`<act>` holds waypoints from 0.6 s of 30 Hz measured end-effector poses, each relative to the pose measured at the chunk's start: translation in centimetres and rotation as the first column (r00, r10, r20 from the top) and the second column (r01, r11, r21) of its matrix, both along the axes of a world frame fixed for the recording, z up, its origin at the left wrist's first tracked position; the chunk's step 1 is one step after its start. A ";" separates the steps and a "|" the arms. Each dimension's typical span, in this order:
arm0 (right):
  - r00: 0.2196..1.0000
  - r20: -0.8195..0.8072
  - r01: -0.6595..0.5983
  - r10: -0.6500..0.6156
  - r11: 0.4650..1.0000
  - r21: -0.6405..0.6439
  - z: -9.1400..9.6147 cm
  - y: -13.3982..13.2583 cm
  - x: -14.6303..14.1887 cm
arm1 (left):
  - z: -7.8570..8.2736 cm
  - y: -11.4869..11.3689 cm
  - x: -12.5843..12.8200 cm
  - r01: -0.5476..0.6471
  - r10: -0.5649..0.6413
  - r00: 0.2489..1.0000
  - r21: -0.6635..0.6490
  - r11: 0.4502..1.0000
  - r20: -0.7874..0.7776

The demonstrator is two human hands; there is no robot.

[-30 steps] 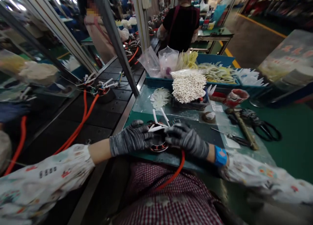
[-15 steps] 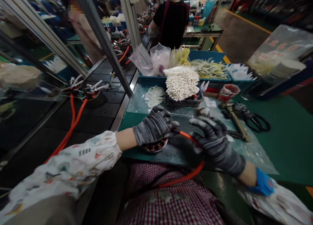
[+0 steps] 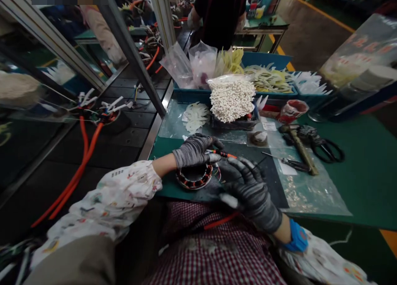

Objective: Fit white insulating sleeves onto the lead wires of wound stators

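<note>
Over a partly hidden ring point(image 3: 194, 183), the left grip point(image 3: 197, 151) pinches orange cable point(image 3: 230, 155); the right grip point(image 3: 254, 196) is unclear.

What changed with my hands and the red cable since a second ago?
Your left hand moved right across the ring and now pinches the red cable near one end. Your right hand left the ring, going right and back toward you, fingers spread; whether it touches the cable is unclear. The ring, hammer and white bundle stayed put.
</note>
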State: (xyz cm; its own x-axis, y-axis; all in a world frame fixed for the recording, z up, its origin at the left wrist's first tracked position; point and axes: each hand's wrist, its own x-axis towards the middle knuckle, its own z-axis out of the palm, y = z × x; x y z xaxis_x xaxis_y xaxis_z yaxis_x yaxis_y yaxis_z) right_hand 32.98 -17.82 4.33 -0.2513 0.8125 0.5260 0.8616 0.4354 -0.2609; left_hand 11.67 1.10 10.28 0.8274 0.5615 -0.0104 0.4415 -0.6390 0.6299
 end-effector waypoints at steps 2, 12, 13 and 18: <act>0.994 -0.107 0.000 -0.001 1.000 -0.009 0.2 -0.4 -0.3 | 0.5 -0.7 -0.5 0.013 -0.015 1.000 0.133 0.991 0.012; 0.676 -0.721 -0.093 -0.151 0.953 -0.287 3.8 0.6 1.2 | -0.2 -7.4 -1.6 -0.001 -0.112 0.978 0.540 0.841 0.177; 0.689 -0.709 0.009 -0.147 0.981 -0.195 3.9 0.9 1.7 | -0.1 -7.1 -1.5 0.002 -0.106 0.975 0.470 0.883 0.195; 0.835 -0.529 -0.167 0.154 0.986 0.025 5.7 1.6 2.7 | 1.8 -4.2 -1.5 0.179 -0.208 0.962 0.165 0.970 0.179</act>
State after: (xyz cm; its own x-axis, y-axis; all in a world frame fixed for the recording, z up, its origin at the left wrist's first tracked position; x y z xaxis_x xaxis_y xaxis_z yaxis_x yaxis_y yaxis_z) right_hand 35.71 -16.19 10.08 -0.0691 0.7976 0.5992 0.5098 0.5445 -0.6660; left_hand 10.21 -3.08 12.12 0.8983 0.3740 0.2306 0.1795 -0.7915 0.5843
